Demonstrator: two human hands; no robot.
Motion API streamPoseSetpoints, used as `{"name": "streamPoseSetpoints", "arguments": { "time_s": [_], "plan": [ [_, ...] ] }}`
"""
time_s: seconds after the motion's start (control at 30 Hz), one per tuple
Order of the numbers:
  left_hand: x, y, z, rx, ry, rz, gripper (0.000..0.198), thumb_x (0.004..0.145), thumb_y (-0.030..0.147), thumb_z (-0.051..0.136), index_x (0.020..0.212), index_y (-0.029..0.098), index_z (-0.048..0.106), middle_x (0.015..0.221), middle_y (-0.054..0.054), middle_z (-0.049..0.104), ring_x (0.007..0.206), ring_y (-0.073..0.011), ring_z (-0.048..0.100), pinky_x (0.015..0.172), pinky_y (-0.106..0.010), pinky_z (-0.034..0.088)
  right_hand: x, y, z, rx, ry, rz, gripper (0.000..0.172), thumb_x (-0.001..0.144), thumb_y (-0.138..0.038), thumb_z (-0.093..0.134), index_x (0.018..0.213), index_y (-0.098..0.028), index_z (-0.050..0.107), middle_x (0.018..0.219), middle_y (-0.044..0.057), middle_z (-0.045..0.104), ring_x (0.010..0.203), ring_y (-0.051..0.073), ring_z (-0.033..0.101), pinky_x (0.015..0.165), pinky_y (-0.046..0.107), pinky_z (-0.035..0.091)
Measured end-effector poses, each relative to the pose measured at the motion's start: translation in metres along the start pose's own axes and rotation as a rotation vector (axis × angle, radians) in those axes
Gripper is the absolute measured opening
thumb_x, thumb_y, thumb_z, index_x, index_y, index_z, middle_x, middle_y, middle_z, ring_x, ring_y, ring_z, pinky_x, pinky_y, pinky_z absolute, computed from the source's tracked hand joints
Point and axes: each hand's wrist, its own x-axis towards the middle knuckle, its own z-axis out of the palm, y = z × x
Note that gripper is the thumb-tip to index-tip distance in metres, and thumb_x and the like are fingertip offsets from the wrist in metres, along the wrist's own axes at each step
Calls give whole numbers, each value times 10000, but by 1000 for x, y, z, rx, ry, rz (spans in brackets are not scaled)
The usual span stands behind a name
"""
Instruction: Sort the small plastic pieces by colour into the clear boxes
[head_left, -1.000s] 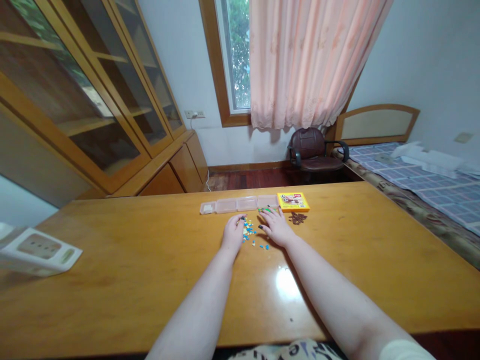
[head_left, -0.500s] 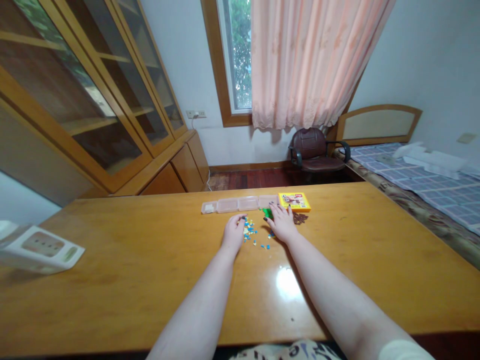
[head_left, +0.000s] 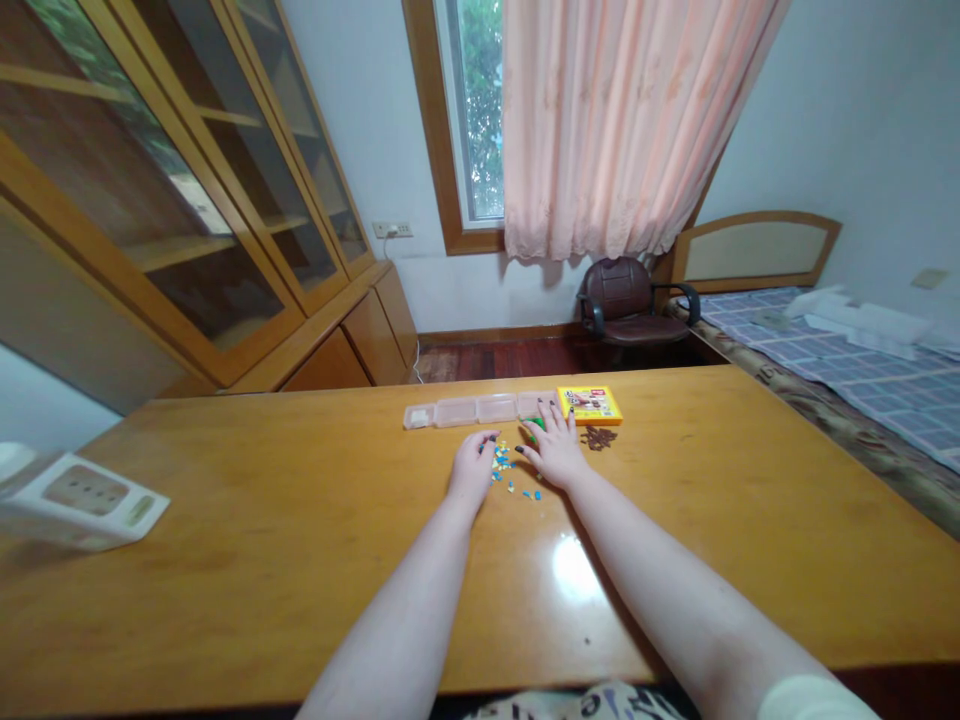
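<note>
- The little blue and yellow bits [head_left: 504,466] lie loose on the tabletop [head_left: 300,520] between both hands, same spot as a second ago.
- The right hand [head_left: 556,448] has slid up over the green bits [head_left: 533,430]. It's flat with fingers spread, gripping nothing.
- The left hand [head_left: 471,468] has barely moved and is curled at the pile. Can't tell if it's pinching one.
- The clear compartment box [head_left: 465,411], yellow box [head_left: 589,404] and brown pile [head_left: 598,437] haven't shifted.

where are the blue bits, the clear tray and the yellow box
blue bits [head_left: 499,461], head view, middle of the cluster
clear tray [head_left: 455,411], head view, bare floor of its second compartment from the left
yellow box [head_left: 589,403], head view, middle of its top
</note>
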Motion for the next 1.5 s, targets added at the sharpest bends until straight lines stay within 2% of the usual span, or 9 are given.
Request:
{"name": "streamPoseSetpoints", "arguments": {
  "time_s": [0.1,0.27,0.43,0.63,0.87,1.03,1.23,1.4,1.5],
  "plan": [
    [-1,2,0,-6,4,-4,240,810,180,484,948,173,681,993,-68,682,971,-191,613,904,-354,461,1,1,2,3,-13,28,544,859,-597,408,1308,-302,491,1541,73,121,1391,328,85,1080,545,-3],
    [-1,1,2,-9,-9,3,239,809,190,489,946,174,684,988,-70,684,967,-194,613,901,-355,462,5,3,3,11,-58,85,483,884,-565,382,1304,-351,489,1549,37,83,1391,336,85,1067,576,19],
    [-2,-1,5,-22,-13,24,236,801,186,499,941,180,688,978,-65,687,970,-193,612,910,-360,457,8,2,3,12,-89,96,508,885,-580,362,1334,-360,451,1548,41,90,1394,338,70,1064,583,22],
    [-4,5,2,-8,-11,11,238,801,180,497,940,170,689,977,-73,683,948,-191,615,885,-352,469,7,3,6,10,-57,116,484,886,-573,369,1287,-342,512,1546,49,102,1393,336,82,1064,583,-1],
    [-5,6,3,-15,-27,24,234,795,169,498,924,184,692,969,-60,688,964,-185,611,908,-347,457,9,3,6,-9,-93,106,492,898,-576,327,1335,-381,442,1550,23,78,1392,336,82,1060,590,11],
    [-7,6,3,-11,-25,38,232,803,174,493,922,187,692,967,-61,687,961,-182,613,904,-347,459,9,3,6,20,-78,119,472,901,-556,344,1273,-330,526,1539,46,134,1390,331,85,1062,587,18],
    [-7,7,4,-9,-25,25,230,801,164,494,919,180,690,969,-63,686,965,-182,614,906,-346,459,5,5,6,43,24,174,452,916,-517,330,1194,-258,575,1502,103,228,1388,296,117,1073,566,51],
    [-7,5,3,-1,-36,33,236,809,173,493,937,185,690,975,-66,685,968,-186,612,913,-358,457,7,5,5,30,-57,81,459,905,-535,354,1308,-356,478,1537,52,144,1397,316,74,1063,591,9],
    [-7,3,3,5,-35,42,240,813,183,492,946,192,691,980,-66,684,974,-189,609,921,-366,453,9,4,7,30,-90,77,452,907,-538,347,1306,-372,479,1536,37,156,1398,322,70,1057,600,-19]
  ]
}}
